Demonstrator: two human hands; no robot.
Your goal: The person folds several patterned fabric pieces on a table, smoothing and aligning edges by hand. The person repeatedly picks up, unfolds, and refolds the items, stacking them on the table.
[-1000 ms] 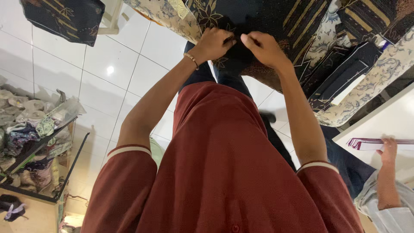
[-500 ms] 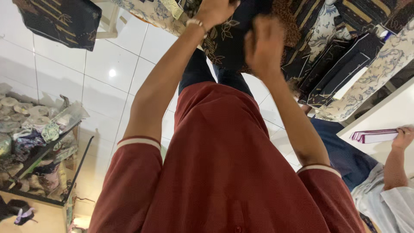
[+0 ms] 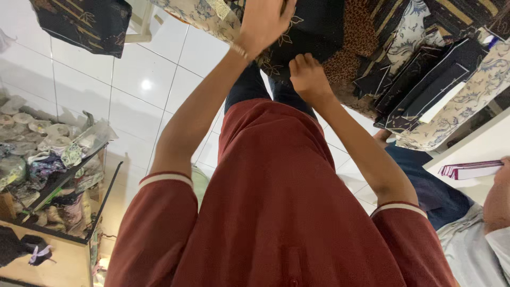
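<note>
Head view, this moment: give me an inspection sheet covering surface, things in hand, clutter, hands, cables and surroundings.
Surface: white tiled floor, glossy, with a light reflection.
Things in hand: dark patterned cloth, black with gold leaf print, one of several patterned fabrics bunched at the top.
Clutter: shelf of folded fabrics at left; another dark cloth piece at upper left.
Hands: left hand lies on the dark patterned cloth, a bracelet at its wrist; right hand grips its lower edge.
Cables: nothing seen.
Surroundings: another person's arm at the right edge beside a stack of purple-edged booklets on a white counter.
</note>
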